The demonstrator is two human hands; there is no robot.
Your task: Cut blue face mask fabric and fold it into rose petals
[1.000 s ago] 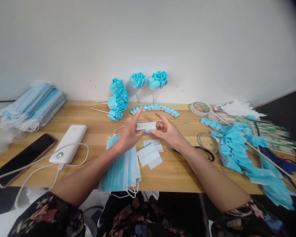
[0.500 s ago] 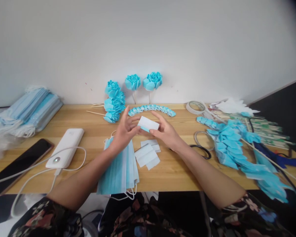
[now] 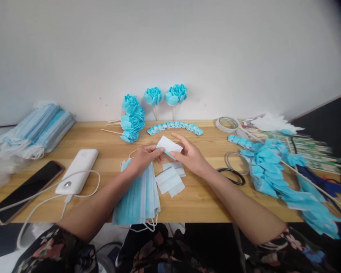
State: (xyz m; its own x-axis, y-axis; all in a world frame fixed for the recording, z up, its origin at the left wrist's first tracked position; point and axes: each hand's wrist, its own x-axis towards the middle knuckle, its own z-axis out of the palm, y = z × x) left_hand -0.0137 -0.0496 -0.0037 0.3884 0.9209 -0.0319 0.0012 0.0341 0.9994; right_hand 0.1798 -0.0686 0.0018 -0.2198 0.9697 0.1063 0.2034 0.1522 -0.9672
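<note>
— White on top, blue underneath: where is that folded strip (image 3: 168, 145)?

— Above the counter (image 3: 204, 201), pinched between both hands. The left hand (image 3: 143, 157) grips its near-left corner with closed fingertips; the right hand (image 3: 189, 155) holds the right end between thumb and fingers.

— What lies below?

— A pile of cut pieces (image 3: 170, 178), just beside the face masks (image 3: 139, 195).

— Any writing?

— Some printing on the green packets (image 3: 309, 149) at the right, too small to read.

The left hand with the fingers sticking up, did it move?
Yes. The left hand has closed and dropped toward the stack of blue face masks, pinching the small white folded piece.
</note>
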